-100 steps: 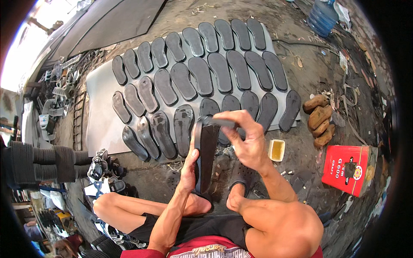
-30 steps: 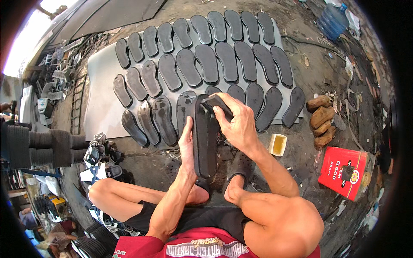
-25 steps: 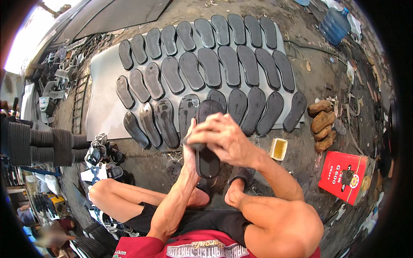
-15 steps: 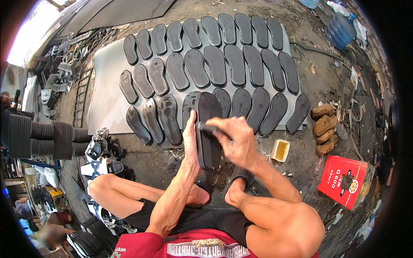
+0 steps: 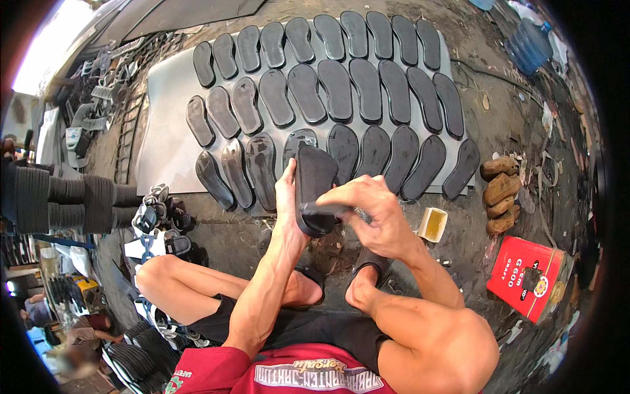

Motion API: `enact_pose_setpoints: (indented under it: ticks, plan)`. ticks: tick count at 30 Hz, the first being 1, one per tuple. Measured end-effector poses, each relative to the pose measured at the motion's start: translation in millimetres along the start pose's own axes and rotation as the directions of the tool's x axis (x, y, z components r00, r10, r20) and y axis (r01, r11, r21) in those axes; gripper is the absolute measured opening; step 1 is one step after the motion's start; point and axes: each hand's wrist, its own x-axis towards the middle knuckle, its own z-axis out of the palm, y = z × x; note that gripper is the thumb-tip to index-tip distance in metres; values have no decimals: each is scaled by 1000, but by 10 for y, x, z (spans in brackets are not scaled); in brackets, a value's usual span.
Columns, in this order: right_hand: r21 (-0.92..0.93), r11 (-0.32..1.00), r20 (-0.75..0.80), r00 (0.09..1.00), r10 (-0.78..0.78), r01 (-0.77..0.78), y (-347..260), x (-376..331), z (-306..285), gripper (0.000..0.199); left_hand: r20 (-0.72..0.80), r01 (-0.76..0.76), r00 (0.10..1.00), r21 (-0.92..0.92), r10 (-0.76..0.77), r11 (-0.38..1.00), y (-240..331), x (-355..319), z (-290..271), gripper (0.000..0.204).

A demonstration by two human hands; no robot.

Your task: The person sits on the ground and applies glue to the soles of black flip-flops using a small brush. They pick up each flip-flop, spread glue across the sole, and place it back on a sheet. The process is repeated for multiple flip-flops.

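Note:
My left hand is closed round the edge of a thick black sandal sole, holding it tilted up above the ground. The fingers of my right hand pinch a dark flat strip-like tool. Its blurred tip lies across the lower part of the sole; I cannot make out its exact kind. Just beyond my hands, several black soles lie in three rows on a pale grey sheet. One glossy sole is partly hidden behind the held one.
A small white tub with yellowish liquid stands right of my hand. Farther right are brown wooden foot forms and a red tin. Stacked dark soles and strapped sandals crowd the left. A person is at lower left.
My right hand has moved the tool down along the held sole toward its near end. The sole has tilted and its near end sits higher. The view has shifted slightly.

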Motion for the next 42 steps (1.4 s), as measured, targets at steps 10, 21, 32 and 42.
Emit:
enact_pose_setpoints:
  ticks: [10, 21, 32, 42]
  plan:
    - [65, 979, -159, 967, 199, -191, 154, 71, -53, 28, 117, -1, 993, 57, -5, 998, 35, 0, -24, 48]
    - [-228, 963, -145, 983, 115, -146, 90, -314, 88, 35, 15, -158, 987, 112, 157, 981, 227, 37, 1, 54]
    - [208, 960, -271, 932, 241, -187, -131, 139, -138, 29, 23, -160, 987, 76, 159, 984, 48, -125, 151, 56]
    - [-108, 989, -190, 979, 77, -99, 65, 152, 35, 33, 192, 32, 981, -31, -26, 999, -24, -91, 189, 52]
